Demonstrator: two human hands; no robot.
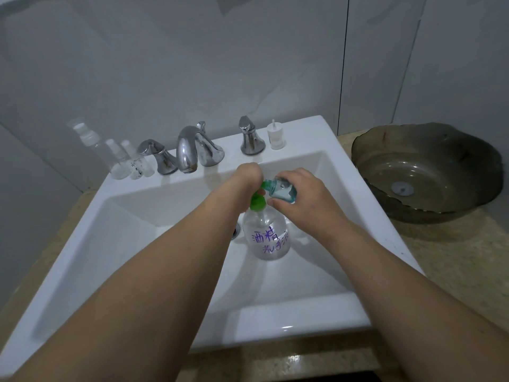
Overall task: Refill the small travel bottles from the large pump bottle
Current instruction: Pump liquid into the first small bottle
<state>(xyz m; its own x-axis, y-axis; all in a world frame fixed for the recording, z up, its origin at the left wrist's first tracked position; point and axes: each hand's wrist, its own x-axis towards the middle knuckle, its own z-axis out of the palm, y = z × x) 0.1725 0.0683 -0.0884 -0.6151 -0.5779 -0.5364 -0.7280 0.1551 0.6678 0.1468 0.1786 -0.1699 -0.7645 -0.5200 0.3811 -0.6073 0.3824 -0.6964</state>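
Hands meet over the middle of the white sink [366, 216]. The right hand [304, 193] has its fingers curled round a small bottle [283, 192], clear with blue-green liquid inside, tipped sideways so that its neck points left toward the other hand. The left hand [248, 179] is bent down at the wrist over the green pump [257, 202]; its fingers are hidden beneath the wrist, so whether they press, grip or merely touch the pump cannot be told. The small bottle's mouth lies right at the green nozzle, between the two hands.

Just below the hands stands the pump bottle [267, 238], clear, upright inside the basin, with purple handwriting on its side. It looks nearly empty of colour; the liquid level cannot be made out.

Beyond the left hand, on the sink's back ledge, sits a chrome tap [188, 150] with a handle on each side. Farther left of that, three clear spray bottles [126, 161] stand close together at the ledge's corner. Beyond the right hand, by the right handle, a white cap [275, 135] with a thin tube stands upright. Well to the right of the right hand, a dark glass bowl [427, 172] rests on the speckled counter [440, 249].
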